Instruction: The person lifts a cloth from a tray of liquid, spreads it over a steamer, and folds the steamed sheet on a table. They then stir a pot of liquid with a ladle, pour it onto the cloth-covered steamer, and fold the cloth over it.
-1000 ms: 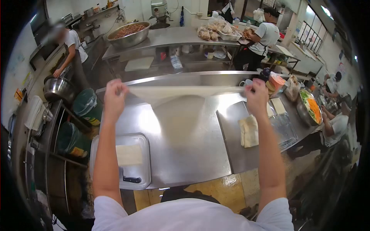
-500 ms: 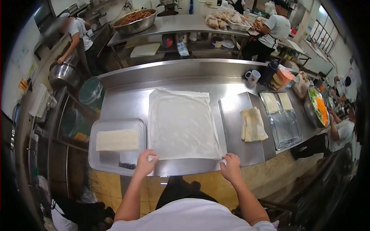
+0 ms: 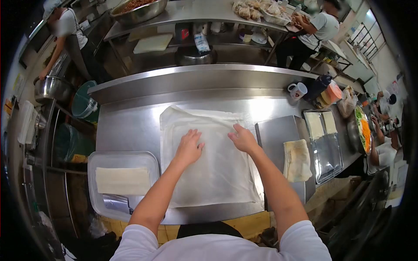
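The left hand (image 3: 190, 145) was open over the thin whitish sheet (image 3: 209, 178), palm down, its fingers stretched toward the far edge and the thumb held apart. The right hand (image 3: 242, 139) faced it from the sheet's right side, fingers pointing left and partly bent, with a gap at the thumb; its grip was loosely open and had nothing visible pinched in it. How firmly either hand pressed, or whether each fingertip touched, could not be told from above.

The sheet lay spread on the steel tabletop (image 3: 126, 126), rumpled along its far edge and smoother near the person. To its left, partly behind the left forearm, a translucent plastic tray (image 3: 95, 204) held a pale rectangular stack (image 3: 123, 181). To its right were a folded cloth (image 3: 298, 161) and, farther over, a metal tray (image 3: 328, 156).
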